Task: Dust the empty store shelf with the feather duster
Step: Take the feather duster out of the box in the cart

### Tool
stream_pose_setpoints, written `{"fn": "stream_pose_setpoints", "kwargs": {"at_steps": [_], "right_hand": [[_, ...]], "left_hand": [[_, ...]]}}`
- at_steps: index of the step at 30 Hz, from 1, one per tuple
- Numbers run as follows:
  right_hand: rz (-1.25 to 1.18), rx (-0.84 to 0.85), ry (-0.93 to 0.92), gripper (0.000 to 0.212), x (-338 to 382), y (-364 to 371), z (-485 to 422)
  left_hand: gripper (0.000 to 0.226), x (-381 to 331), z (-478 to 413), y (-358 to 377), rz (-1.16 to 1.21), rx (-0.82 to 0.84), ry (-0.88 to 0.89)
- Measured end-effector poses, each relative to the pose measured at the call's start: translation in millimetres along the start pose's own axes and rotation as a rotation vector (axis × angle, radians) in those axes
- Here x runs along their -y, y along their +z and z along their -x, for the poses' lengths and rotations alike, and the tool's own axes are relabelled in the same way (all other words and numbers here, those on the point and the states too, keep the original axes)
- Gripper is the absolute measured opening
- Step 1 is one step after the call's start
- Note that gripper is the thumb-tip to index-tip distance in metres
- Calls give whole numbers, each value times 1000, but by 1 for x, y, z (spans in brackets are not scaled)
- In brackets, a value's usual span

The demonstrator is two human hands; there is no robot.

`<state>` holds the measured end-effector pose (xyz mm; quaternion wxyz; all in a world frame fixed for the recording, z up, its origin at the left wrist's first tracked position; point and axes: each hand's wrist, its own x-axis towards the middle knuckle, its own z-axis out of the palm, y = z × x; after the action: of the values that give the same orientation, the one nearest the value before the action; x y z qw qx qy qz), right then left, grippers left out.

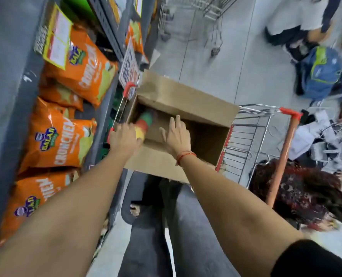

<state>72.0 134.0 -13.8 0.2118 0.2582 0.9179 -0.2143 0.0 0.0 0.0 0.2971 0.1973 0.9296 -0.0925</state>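
Observation:
A cardboard box [186, 100] lies open in a shopping cart [252, 136] with red corners. Inside the box, at its left end, is a blurred thing banded green, red and yellow, which looks like the feather duster [145, 123]. My left hand [123, 138] reaches over the box's left edge and meets the yellow end. Its fingers curl down out of sight, so a grip does not show. My right hand [176, 134], with a red thread at the wrist, hovers over the middle of the box, fingers spread, holding nothing.
A grey store shelf [8, 96] runs along the left, with several orange crisp bags [80, 62] and price tags. A second cart [198, 19] stands farther down the aisle. People, a blue backpack [322, 70] and a person's dark hair [298, 188] crowd the right side.

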Motion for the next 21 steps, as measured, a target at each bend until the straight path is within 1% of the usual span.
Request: {"fn": "stream_pose_setpoints", "kwargs": {"at_steps": [1, 3, 5, 8, 10, 12, 15, 17, 21], "right_hand": [[1, 32, -1, 54, 4, 5, -2], [2, 54, -17, 50, 9, 17, -6], [14, 100, -40, 48, 14, 27, -7], [24, 181, -84, 45, 20, 42, -9], [37, 230, -116, 43, 22, 48, -8], [44, 274, -140, 39, 22, 54, -7], [64, 351, -156, 38, 21, 58, -2], [82, 369, -156, 37, 20, 57, 3], [82, 341, -152, 34, 22, 44, 15]], "left_hand": [[45, 1, -1, 5, 2, 50, -21], [28, 6, -5, 20, 20, 77, -34], [23, 9, -4, 35, 10, 81, -51], [26, 12, -10, 53, 34, 97, -106], [29, 14, -15, 61, 43, 175, -144], [30, 16, -17, 68, 47, 230, -146], [31, 17, -16, 73, 100, 263, -141], [33, 15, -11, 71, 61, 302, -139], [37, 12, 2, 49, -87, 363, -190]]}}
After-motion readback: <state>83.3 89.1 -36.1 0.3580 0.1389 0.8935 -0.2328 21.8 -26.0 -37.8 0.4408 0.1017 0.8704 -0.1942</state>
